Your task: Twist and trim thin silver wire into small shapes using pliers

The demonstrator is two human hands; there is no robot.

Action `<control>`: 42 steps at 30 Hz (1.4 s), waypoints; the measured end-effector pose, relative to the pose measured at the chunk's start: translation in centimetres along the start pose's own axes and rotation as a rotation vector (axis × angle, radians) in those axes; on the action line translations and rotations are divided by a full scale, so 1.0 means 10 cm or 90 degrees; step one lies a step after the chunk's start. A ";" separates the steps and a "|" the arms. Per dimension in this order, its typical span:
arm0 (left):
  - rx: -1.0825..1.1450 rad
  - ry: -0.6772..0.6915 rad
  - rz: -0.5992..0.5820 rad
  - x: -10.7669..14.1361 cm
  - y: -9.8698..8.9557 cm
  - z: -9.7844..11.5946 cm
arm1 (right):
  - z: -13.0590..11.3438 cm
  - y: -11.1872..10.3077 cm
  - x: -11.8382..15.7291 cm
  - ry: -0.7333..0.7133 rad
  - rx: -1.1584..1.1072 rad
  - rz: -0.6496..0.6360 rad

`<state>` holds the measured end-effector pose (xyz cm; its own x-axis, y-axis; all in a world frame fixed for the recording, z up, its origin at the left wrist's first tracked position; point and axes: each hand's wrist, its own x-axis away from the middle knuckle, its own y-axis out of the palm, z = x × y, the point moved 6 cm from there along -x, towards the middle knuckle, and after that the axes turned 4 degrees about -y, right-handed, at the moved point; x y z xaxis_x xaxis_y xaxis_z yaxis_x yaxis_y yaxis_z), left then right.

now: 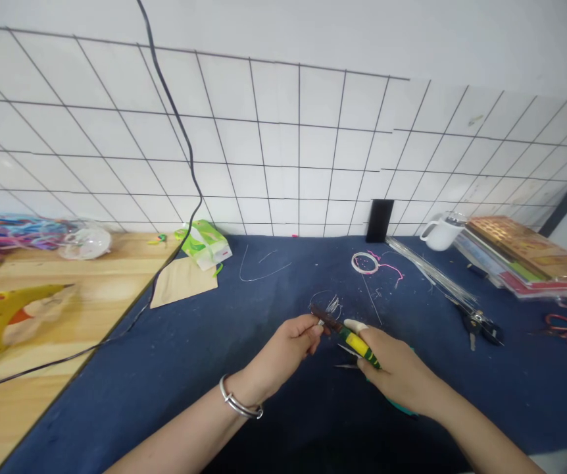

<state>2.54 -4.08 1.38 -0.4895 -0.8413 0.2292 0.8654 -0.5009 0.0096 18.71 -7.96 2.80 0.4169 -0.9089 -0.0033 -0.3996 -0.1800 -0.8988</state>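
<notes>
The right hand is wrapped around the yellow-and-green handles of the pliers, whose long axis slants forward and leftward from that grip to the fingertips of the left hand. The left hand pinches the thin wires and is the nearer to them; their loose ends fan out just ahead of its fingertips. Whether the pliers' jaws bite the wire, I cannot tell.

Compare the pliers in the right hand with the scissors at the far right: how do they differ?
The pliers are gripped in the right hand; the scissors lie on the blue surface, untouched. The pliers show yellow and green on the grip; the scissors show red loops. Both are hand tools.
</notes>
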 end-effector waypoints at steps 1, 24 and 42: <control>0.000 0.012 0.002 0.00 0.00 -0.01 | -0.01 -0.01 0.00 -0.004 0.034 0.013; -0.210 0.300 0.015 0.04 0.01 -0.02 | -0.06 -0.10 0.02 -0.078 0.205 0.150; -0.197 0.251 0.046 -0.04 -0.05 -0.06 | 0.13 0.07 -0.19 -0.035 0.093 0.072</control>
<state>2.20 -3.63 0.72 -0.4848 -0.8584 -0.1676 0.8556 -0.4257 -0.2946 18.67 -5.85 1.65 0.4215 -0.8978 -0.1280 -0.3251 -0.0178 -0.9455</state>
